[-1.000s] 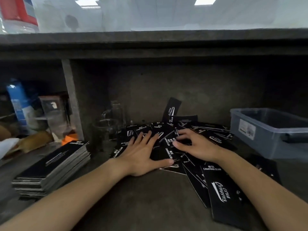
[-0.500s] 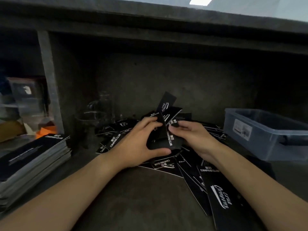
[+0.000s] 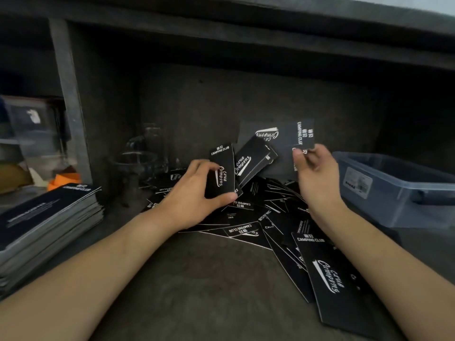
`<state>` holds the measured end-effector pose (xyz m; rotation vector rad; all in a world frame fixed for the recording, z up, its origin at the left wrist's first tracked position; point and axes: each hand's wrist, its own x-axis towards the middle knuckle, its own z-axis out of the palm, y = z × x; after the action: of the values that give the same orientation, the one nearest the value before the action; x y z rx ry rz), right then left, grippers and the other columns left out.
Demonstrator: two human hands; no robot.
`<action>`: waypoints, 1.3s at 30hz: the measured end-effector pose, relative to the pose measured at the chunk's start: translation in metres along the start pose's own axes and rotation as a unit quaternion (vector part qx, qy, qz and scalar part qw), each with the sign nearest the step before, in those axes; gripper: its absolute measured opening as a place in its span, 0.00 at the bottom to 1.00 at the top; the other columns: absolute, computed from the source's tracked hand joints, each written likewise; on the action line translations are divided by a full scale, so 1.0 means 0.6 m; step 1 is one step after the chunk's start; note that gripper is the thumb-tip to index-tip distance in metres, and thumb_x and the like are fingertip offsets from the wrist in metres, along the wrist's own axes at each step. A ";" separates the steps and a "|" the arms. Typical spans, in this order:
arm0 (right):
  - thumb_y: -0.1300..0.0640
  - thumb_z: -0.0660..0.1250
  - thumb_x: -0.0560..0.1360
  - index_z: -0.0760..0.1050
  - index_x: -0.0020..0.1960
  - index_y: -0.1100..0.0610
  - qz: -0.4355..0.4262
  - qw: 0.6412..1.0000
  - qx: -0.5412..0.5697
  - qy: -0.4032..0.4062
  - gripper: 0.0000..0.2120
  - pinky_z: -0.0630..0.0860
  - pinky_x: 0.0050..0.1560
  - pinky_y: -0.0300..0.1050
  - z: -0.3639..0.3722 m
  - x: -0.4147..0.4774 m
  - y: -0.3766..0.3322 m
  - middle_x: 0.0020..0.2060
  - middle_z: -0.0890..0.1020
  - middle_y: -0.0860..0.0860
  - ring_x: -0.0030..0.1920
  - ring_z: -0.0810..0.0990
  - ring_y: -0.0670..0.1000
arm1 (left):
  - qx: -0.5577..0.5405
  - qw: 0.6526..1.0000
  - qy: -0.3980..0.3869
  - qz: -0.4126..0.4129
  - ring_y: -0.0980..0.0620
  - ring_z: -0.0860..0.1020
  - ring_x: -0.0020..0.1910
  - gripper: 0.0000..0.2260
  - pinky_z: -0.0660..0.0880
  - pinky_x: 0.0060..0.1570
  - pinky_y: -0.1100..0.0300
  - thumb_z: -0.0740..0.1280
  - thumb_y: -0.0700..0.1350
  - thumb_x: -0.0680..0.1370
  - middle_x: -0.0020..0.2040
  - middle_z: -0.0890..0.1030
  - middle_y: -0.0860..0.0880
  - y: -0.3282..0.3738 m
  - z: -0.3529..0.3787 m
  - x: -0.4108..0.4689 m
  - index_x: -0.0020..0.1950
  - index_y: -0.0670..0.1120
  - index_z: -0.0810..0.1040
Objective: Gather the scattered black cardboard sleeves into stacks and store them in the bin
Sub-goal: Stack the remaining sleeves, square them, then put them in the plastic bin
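Lifting off the heap now, both hands have sleeves in them, where a second ago they lay flat on the scattered pile. The left hand [image 3: 194, 195] grips a small upright bunch of black printed cardboard sleeves [image 3: 222, 173], thumb under the lower edge and fingers curled over the top. The right hand [image 3: 317, 178] pinches what looks like a single flat black sleeve [image 3: 283, 148] by its lower corner and holds it up, blurred, above the heap and just beside the bunch.

Most of the loose black sleeves [image 3: 258, 217] lie fanned across the grey concrete shelf [image 3: 197, 279]. The translucent blue-grey plastic bin [image 3: 394, 188] stands at the right, near the heap; I see no sleeves in it. A squared stack of the same black cards [image 3: 49, 217] sits at the left, well apart.

So the work has gone from spreading to actual collecting. I reckon the single sleeve wants laying against the bunch next, edges matched. Plenty remains before anything reaches the bin.
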<state>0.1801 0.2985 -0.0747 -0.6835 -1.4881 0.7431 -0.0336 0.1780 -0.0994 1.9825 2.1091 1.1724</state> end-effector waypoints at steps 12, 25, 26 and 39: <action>0.62 0.62 0.84 0.71 0.54 0.52 0.009 0.997 0.061 -0.042 0.05 0.79 0.56 0.41 0.017 -0.007 0.008 0.48 0.84 0.45 0.47 0.83 0.38 | -0.140 0.983 0.090 -0.075 0.58 0.76 0.61 0.24 0.66 0.62 0.62 0.57 0.63 0.83 0.66 0.77 0.58 0.028 -0.004 0.014 0.75 0.53 0.68; 0.54 0.81 0.68 0.74 0.63 0.47 0.023 0.959 -0.073 -0.272 0.27 0.79 0.60 0.50 0.028 -0.025 0.029 0.54 0.85 0.47 0.56 0.85 0.51 | -0.234 0.959 0.106 -0.120 0.55 0.82 0.50 0.09 0.76 0.63 0.48 0.69 0.55 0.79 0.42 0.85 0.56 0.018 0.004 0.012 0.43 0.53 0.84; 0.54 0.82 0.68 0.74 0.64 0.47 0.008 0.955 -0.089 -0.283 0.27 0.79 0.62 0.52 0.027 -0.025 0.029 0.54 0.84 0.47 0.56 0.84 0.50 | -0.226 0.960 0.113 -0.122 0.55 0.82 0.50 0.05 0.75 0.64 0.48 0.70 0.49 0.78 0.42 0.84 0.57 0.016 0.005 0.014 0.43 0.54 0.84; 0.54 0.76 0.75 0.75 0.62 0.49 -0.037 0.915 -0.171 -0.363 0.18 0.79 0.61 0.52 0.023 -0.030 0.021 0.53 0.84 0.46 0.53 0.84 0.44 | -0.187 0.975 0.049 -0.107 0.51 0.81 0.56 0.19 0.74 0.65 0.48 0.59 0.63 0.82 0.53 0.83 0.52 0.014 0.010 0.007 0.54 0.51 0.81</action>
<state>0.1668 0.2912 -0.0959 -0.6322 -2.3541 0.7176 -0.0241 0.1839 -0.0972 1.5260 1.9045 1.5138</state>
